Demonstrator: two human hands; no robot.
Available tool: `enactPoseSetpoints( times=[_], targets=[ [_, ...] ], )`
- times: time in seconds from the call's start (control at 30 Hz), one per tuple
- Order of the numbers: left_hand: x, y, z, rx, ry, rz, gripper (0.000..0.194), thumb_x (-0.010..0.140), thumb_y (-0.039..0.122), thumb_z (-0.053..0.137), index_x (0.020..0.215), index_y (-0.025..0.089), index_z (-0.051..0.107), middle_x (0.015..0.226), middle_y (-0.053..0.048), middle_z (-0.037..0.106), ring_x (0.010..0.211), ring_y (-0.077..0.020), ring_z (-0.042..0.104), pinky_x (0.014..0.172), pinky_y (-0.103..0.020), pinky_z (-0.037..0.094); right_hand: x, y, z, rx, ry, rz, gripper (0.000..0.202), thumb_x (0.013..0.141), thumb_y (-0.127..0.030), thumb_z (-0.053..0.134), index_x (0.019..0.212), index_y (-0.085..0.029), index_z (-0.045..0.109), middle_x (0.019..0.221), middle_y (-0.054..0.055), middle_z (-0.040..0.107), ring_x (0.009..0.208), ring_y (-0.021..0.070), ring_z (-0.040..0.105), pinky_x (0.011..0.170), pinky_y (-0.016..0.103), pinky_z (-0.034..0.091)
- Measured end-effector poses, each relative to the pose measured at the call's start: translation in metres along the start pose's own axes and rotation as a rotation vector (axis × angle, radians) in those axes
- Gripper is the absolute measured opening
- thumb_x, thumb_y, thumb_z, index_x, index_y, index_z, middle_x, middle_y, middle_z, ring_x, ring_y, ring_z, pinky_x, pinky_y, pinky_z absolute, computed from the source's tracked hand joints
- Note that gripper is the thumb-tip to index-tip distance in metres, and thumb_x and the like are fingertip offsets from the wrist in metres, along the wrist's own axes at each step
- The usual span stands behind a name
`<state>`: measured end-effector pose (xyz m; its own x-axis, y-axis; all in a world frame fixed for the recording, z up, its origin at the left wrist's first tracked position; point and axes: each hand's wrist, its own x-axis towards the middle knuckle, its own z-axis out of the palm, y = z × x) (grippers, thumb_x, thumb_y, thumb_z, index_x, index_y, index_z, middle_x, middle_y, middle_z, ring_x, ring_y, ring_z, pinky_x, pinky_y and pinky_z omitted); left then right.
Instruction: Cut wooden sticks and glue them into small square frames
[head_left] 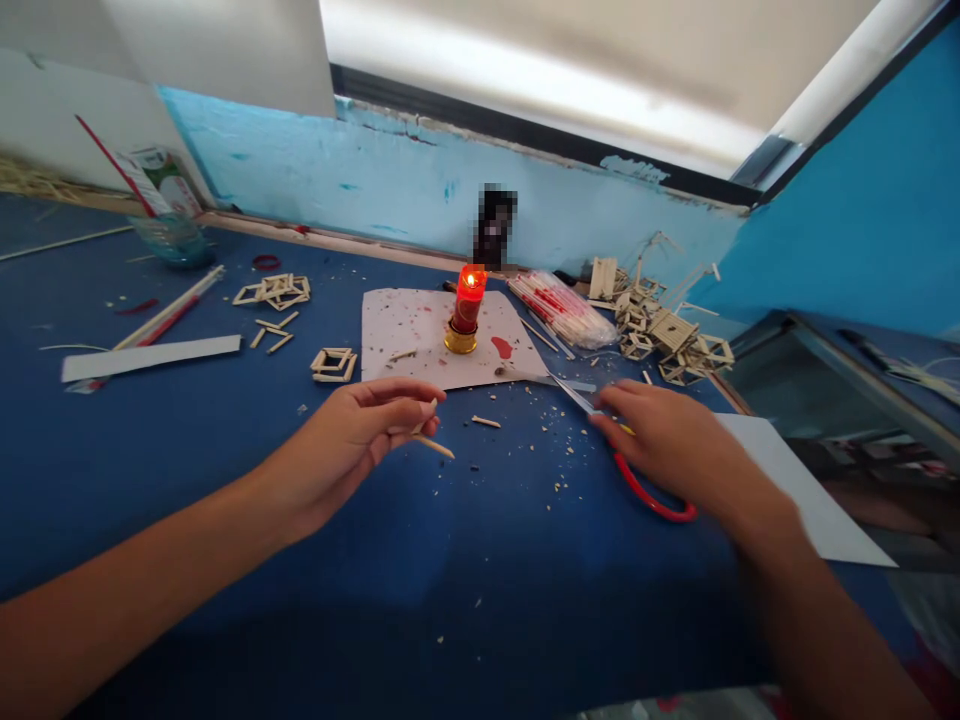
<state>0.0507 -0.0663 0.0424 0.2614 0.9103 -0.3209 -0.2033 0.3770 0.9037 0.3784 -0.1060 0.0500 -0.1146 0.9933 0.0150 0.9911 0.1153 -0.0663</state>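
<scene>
Left hand is pinching a thin wooden stick above the middle of the blue table; right hand is gripping red-handled scissors nearer the table's right edge, the blades pointing toward the near right corner of a stained pale sheet; a short stick piece is lying between the hands, with chips scattering about it; a small square frame is resting just beside the sheet's left edge; a red candle is burning upright in a gold holder on the sheet; near the table's far edge, a clear packet of sticks is lying beside clustered stick models at the far right corner.
</scene>
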Motion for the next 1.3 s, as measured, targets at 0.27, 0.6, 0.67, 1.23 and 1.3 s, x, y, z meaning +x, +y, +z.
enactPoseSetpoints(
  times=[0.27, 0.6, 0.67, 1.23, 1.3],
  targets=[
    [0.023, -0.019, 0.004, 0.051, -0.110, -0.006, 0.009, 0.082, 0.025, 0.092, 0.090, 0.022, 0.088, 0.084, -0.005, 0.083, 0.079, -0.0160, 0.076, 0.075, -0.020, 0.061, 0.053, -0.079, 0.051, 0.140, -0.075, -0.407, 0.026, 0.110, -0.019, 0.055, 0.107, -0.013, 0.081, 0.103, 0.013, 0.076, 0.097, 0.0262, 0.073, 0.090, 0.039, 0.056],
    [0.018, -0.028, 0.004, 0.062, -0.118, -0.068, 0.015, 0.076, 0.030, 0.098, 0.088, 0.027, 0.089, 0.082, -0.005, 0.087, 0.079, -0.0171, 0.083, 0.067, -0.010, 0.060, 0.039, -0.066, 0.037, 0.606, -0.024, -0.339, 0.009, 0.105, -0.021, 0.064, 0.099, -0.020, 0.071, 0.081, -0.002, 0.076, 0.067, 0.0125, 0.068, 0.066, 0.024, 0.050],
    [0.019, -0.029, 0.005, 0.061, -0.118, -0.062, 0.016, 0.075, 0.030, 0.099, 0.087, 0.027, 0.089, 0.081, -0.005, 0.087, 0.076, -0.0164, 0.082, 0.066, -0.010, 0.060, 0.032, -0.072, 0.031, 0.753, -0.021, -0.284, 0.008, 0.104, -0.024, 0.068, 0.097, -0.023, 0.071, 0.079, -0.004, 0.074, 0.065, 0.0111, 0.066, 0.062, 0.022, 0.049],
    [0.016, -0.028, 0.004, 0.040, -0.185, -0.016, 0.008, 0.078, 0.022, 0.094, 0.083, 0.026, 0.090, 0.081, -0.002, 0.085, 0.078, -0.0172, 0.082, 0.070, -0.013, 0.063, 0.015, -0.094, 0.032, 1.096, 0.074, -0.176, 0.006, 0.099, -0.020, 0.077, 0.098, -0.026, 0.078, 0.085, -0.007, 0.080, 0.073, 0.0092, 0.074, 0.070, 0.017, 0.058],
    [0.016, -0.027, 0.004, 0.037, -0.185, -0.016, 0.008, 0.078, 0.020, 0.094, 0.083, 0.026, 0.091, 0.081, -0.002, 0.084, 0.078, -0.0178, 0.082, 0.070, -0.014, 0.064, 0.015, -0.094, 0.033, 1.081, 0.080, -0.178, 0.006, 0.100, -0.020, 0.077, 0.099, -0.026, 0.078, 0.086, -0.007, 0.080, 0.073, 0.0092, 0.074, 0.069, 0.017, 0.058]
  ],
)
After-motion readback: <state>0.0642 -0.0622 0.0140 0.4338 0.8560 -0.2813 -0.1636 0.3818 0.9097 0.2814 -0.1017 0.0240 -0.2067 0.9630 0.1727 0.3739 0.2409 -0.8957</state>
